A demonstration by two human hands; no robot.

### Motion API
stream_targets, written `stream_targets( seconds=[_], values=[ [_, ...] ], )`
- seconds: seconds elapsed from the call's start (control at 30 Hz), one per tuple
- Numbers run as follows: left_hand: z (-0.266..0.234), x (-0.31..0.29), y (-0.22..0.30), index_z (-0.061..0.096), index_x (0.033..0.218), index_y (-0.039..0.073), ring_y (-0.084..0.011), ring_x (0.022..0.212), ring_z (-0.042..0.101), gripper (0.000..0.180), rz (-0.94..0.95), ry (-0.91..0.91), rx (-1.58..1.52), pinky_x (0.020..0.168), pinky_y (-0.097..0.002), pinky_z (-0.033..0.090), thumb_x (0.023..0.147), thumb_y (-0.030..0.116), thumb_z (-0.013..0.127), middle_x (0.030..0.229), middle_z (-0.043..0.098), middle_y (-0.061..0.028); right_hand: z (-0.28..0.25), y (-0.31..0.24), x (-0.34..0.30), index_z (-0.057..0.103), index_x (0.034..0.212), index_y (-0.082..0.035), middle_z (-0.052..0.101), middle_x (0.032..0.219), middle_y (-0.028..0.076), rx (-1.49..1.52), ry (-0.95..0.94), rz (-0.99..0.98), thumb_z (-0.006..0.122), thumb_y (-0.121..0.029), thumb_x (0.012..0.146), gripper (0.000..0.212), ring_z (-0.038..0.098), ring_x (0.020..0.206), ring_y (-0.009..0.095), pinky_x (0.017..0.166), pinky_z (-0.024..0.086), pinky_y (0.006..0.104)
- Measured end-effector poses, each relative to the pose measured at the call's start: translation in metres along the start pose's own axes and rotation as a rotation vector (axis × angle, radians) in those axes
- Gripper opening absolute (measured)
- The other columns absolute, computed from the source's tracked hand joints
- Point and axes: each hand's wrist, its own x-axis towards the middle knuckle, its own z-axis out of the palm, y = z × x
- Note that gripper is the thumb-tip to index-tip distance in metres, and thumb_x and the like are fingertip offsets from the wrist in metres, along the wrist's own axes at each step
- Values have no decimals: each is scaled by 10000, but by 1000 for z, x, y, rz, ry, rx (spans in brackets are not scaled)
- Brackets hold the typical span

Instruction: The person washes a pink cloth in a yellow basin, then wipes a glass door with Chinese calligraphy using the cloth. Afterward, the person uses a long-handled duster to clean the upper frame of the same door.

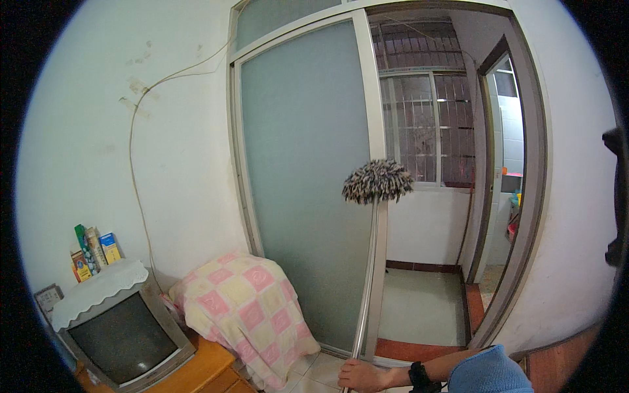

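My right hand [362,376] is closed around the lower part of the metal pole of a long-handled mop [378,181]. The forearm comes in from the lower right, with a black band on the wrist and a light blue sleeve. A shaggy grey, black and white head tops the pole, raised in front of the frame of the sliding door [304,150]. Whether the head touches the frame, I cannot tell. The door has a frosted glass panel. My left hand is out of view.
An old television [131,337] under a white cloth stands on a wooden cabinet [203,367], with several small boxes on top. Beside it, a pink and yellow checked cloth [246,295] covers something bulky. Right of the door, an opening leads past a red-brown sill [419,350] toward a barred window [419,128].
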Motion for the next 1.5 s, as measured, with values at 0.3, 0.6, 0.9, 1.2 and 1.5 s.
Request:
stream_targets(
  seconds=[0.3,0.6,0.9,1.2,1.5],
  values=[
    [-3,58,14,623,734,21,-309,579,599,400,121,-188,33,534,-378,452,802,414,644,594,602,-139,-62,14,-5,562,906,-14,496,858,104,-24,160,100,559,-125,700,234,483,915,268,930,354,396],
    [-13,172,-2,629,737,27,-300,578,600,426,264,-497,82,536,-372,455,802,449,639,588,601,-129,-2,65,56,578,1056,-33,443,1265,163,-152,288,456,599,-84,685,375,410,1195,309,1023,309,438],
    [115,275,-50,634,740,34,-290,577,602,454,214,-658,166,537,-367,458,802,484,635,582,601,-120,51,194,-7,485,1292,-30,447,1332,191,627,1373,1021,541,-220,883,454,457,1192,291,989,354,392],
    [134,268,-152,640,743,41,-280,576,603,481,-65,-703,319,539,-361,460,802,518,630,576,600,-110,86,230,-91,575,992,-44,421,540,34,1882,1354,916,159,-673,923,757,443,500,191,586,422,359],
    [181,305,-106,584,696,34,-273,574,599,541,97,-758,487,506,-374,432,778,565,645,599,599,-142,56,268,-123,576,990,-15,407,542,31,1739,1394,906,123,-640,944,774,392,497,159,538,396,315]
  ],
)
